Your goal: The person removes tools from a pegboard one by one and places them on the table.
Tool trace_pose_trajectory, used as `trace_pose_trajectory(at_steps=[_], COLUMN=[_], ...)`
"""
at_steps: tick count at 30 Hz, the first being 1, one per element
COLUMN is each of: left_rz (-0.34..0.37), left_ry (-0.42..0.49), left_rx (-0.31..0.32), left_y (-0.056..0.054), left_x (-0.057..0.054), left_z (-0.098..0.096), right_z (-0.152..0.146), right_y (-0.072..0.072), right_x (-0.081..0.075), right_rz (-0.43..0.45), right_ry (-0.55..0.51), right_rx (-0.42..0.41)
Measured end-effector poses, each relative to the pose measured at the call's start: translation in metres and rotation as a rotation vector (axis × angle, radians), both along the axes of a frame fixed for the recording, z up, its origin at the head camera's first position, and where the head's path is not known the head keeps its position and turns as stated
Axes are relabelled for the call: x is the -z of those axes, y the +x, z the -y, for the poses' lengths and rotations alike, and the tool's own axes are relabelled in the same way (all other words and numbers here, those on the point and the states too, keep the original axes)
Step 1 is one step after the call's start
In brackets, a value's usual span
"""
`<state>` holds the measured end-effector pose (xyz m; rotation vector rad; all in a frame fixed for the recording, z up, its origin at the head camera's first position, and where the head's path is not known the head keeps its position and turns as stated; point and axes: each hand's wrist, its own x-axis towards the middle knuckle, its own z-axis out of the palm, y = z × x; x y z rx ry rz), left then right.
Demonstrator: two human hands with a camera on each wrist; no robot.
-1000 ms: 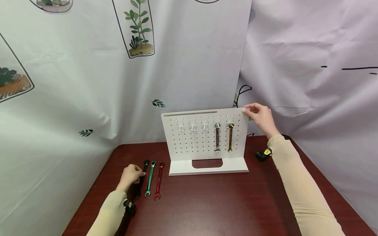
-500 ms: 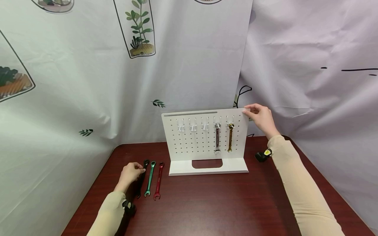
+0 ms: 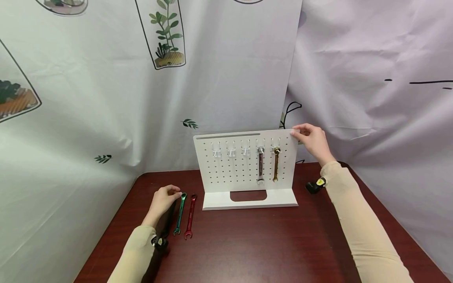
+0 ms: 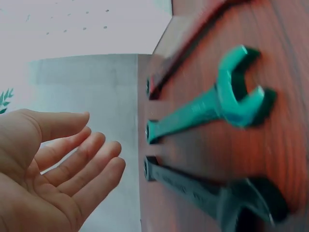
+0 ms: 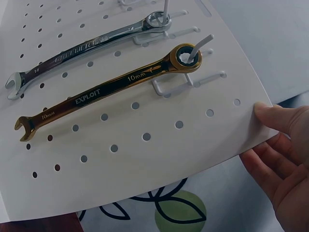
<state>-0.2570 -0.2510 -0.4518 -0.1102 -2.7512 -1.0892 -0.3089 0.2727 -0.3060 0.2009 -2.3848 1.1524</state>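
My left hand (image 3: pixel 162 202) hovers over the black combination wrench (image 4: pixel 188 188) on the table, fingers loosely bent with nothing between them; in the head view the hand and its shadow mostly cover that wrench. Just right of it lie a green wrench (image 3: pixel 180 214) and a red wrench (image 3: pixel 190 217), roughly parallel. My right hand (image 3: pixel 314 143) pinches the upper right corner of a white pegboard (image 3: pixel 233 173), thumb in front and fingers behind. On the board's hooks hang a silver wrench (image 5: pixel 87 50) and a gold wrench (image 5: pixel 111 89) by their ring ends.
Three bare hooks (image 3: pixel 231 152) sit on the board's left half. The board's base (image 3: pixel 216 201) rests on the dark red table (image 3: pixel 255 243). A white patterned cloth (image 3: pixel 233 86) hangs behind the table.
My left hand has drawn away from the black wrench's shaft and moved forward and right, near the ring end of the green wrench. The right hand stays at the board's corner.
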Motion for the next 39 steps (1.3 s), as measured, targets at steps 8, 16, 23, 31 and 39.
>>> trace_pose_trajectory(at_steps=[8,16,23,31,39], left_rz=[-0.044,-0.052,-0.049,-0.023,-0.015], left_ry=[0.067,0.118,0.154,0.243,0.282], left_rx=[0.069,0.120,0.152,0.189,0.238], left_y=[-0.006,-0.013,-0.019,-0.022,-0.025], left_x=[-0.009,-0.017,-0.025,-0.027,-0.031], left_z=[-0.020,-0.040,-0.062,-0.085,-0.108], right_z=[-0.001,0.000,0.000,0.000,0.001], right_y=[-0.002,0.001,0.002,0.004,0.005], right_x=[0.001,0.000,-0.001,0.000,-0.001], right_rz=[-0.007,0.005,0.006,0.015,0.011], right_ry=[0.005,0.003,-0.005,-0.005,-0.010], right_rx=[0.008,0.006,-0.001,0.000,-0.005])
